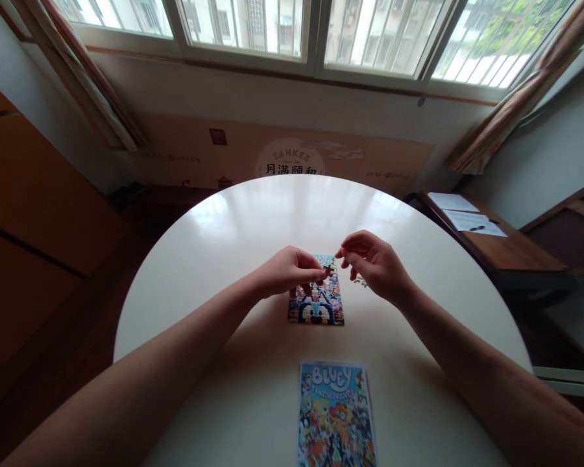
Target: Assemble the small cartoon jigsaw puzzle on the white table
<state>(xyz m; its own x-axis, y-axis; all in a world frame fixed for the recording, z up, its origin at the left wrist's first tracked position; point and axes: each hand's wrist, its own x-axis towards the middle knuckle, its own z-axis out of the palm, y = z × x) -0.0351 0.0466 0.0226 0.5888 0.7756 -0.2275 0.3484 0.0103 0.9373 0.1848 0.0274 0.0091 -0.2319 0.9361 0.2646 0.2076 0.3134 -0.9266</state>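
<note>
My left hand (299,269) pinches a small dark jigsaw piece (328,271) between thumb and fingertips, just above the jigsaw puzzle (316,312). The puzzle lies flat on the white table and shows a blue cartoon dog at its near end; my left hand hides part of its middle and left side. To the right of it hovers my right hand (372,264), fingers loosely bent and apart, with nothing visible in them. A few loose jigsaw pieces (361,282) lie on the table below that hand, partly covered by it.
Nearer to me on the round white table (175,279) lies a picture sheet (338,415) lettered "BLUEY". A wooden side table (516,250) with papers (472,220) and a pen stands at the right. Windows and a printed panel (175,143) are beyond.
</note>
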